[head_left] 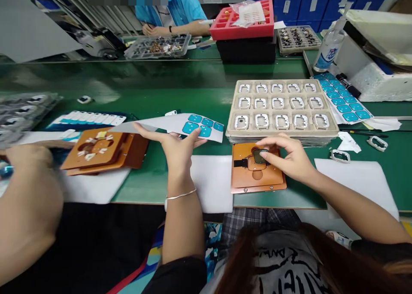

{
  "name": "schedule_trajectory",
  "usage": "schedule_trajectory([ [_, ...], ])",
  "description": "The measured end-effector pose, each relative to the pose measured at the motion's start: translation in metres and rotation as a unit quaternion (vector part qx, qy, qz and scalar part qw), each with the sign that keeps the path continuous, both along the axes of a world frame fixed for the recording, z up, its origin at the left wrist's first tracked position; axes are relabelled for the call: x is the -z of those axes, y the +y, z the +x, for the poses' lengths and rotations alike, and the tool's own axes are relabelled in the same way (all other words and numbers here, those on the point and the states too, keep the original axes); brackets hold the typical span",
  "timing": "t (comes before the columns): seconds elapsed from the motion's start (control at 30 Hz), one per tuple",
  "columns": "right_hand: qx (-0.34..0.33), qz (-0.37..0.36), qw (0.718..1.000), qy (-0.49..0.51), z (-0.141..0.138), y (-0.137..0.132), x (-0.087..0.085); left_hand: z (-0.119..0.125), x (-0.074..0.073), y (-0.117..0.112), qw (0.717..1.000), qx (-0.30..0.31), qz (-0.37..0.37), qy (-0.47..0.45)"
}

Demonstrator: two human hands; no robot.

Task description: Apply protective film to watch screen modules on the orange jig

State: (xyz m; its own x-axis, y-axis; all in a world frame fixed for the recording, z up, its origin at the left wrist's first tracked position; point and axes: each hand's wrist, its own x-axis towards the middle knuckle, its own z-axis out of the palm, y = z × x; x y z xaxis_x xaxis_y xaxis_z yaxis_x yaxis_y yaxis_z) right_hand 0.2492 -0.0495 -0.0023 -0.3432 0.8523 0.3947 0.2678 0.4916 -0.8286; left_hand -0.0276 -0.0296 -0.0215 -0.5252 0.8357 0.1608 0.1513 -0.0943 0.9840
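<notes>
My left hand (177, 150) is closed on a white backing sheet (161, 123) with several blue rounded-square stickers (189, 127) at its right end. The thumb lies by the stickers, and the sheet's left part bends towards the co-worker's fixture. My right hand (291, 159) pinches a small dark square plate (258, 156) between thumb and fingers. That plate is over the recess of an orange fixture (241, 181), which has a black tab (240, 163) on its left. Whether the plate rests in the recess, I cannot tell. White foam pads (210, 186) lie at the bench edge.
A beige tray (283, 133) of white square frames stands behind the fixture. Loose frames (340, 156) lie to the right, near a second sticker sheet (346, 101). At left, a co-worker's arm (28, 186) reaches beside another orange fixture (96, 146). Another person sits opposite.
</notes>
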Motion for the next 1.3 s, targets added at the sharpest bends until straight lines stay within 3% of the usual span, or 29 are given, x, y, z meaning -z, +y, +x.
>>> schedule_trajectory([
  [0.1,-0.014,0.031,0.999,-0.018,-0.003,0.001,0.003,-0.002,0.0,0.003,0.995,-0.014,-0.082,0.058],
  [0.23,0.002,0.039,0.999,0.02,-0.002,0.005,0.002,0.005,0.0,0.004,0.95,-0.055,-0.197,0.234],
  [0.33,0.023,0.032,0.997,0.062,0.001,0.007,0.001,0.023,-0.004,-0.005,0.96,0.012,-0.102,0.259],
  [0.4,0.028,0.037,0.995,0.088,0.003,0.009,0.0,0.038,-0.01,-0.014,0.968,0.126,0.006,0.216],
  [0.43,0.027,0.043,0.994,0.097,0.004,0.009,0.0,0.044,-0.014,-0.02,0.958,0.195,0.049,0.206],
  [0.5,0.025,0.06,0.992,0.107,0.007,0.01,0.0,0.056,-0.022,-0.029,0.907,0.331,0.089,0.244],
  [0.57,0.033,0.074,0.991,0.109,0.01,0.011,0.001,0.065,-0.028,-0.038,0.838,0.422,0.076,0.338],
  [0.67,0.056,0.082,0.988,0.118,0.016,0.013,0.005,0.075,-0.033,-0.045,0.75,0.454,0.035,0.48],
  [0.8,0.061,0.081,0.98,0.169,0.023,0.019,0.009,0.082,-0.037,-0.041,0.696,0.439,0.026,0.567],
  [0.97,0.082,0.077,0.97,0.214,0.025,0.02,0.008,0.081,-0.047,-0.025,0.578,0.575,0.105,0.57],
  [1.03,0.091,0.076,0.969,0.215,0.025,0.021,0.007,0.084,-0.05,-0.022,0.551,0.606,0.128,0.559],
  [1.1,0.099,0.072,0.969,0.215,0.025,0.022,0.007,0.091,-0.053,-0.021,0.547,0.61,0.125,0.559],
  [1.3,0.107,0.073,0.964,0.232,0.026,0.025,0.005,0.099,-0.065,-0.033,0.518,0.574,0.12,0.623],
])
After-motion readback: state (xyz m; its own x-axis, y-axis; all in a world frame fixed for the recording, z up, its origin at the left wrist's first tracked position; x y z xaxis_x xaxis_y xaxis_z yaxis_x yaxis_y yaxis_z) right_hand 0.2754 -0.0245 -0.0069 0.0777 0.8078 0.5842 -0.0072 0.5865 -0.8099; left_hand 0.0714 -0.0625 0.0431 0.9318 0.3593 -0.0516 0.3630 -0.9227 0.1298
